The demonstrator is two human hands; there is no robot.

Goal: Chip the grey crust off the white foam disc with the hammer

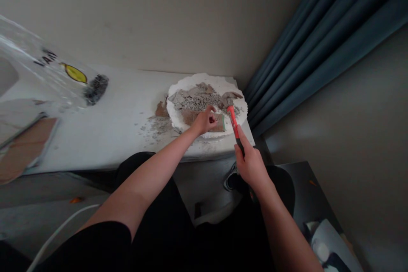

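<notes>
My right hand (251, 161) is wrapped round the red and black handle of a claw hammer (234, 120). The hammer's head rests over the right part of a round white slab (240, 112) with a ragged edge. Grey crumbled material (196, 98) is heaped on the back and left of the slab. My left hand (204, 122) is above the front of the slab, thumb and fingers curled together in a pinch; what they hold, if anything, is too small to make out. Under that hand lies a flat brownish piece (219, 123) with a green edge.
The slab stands on a white table (121, 123) against the wall, with grey crumbs (159, 127) scattered left of it. A clear plastic bag (54, 68) and a brown board (28, 148) are at the left. A blue curtain (306, 59) hangs close on the right.
</notes>
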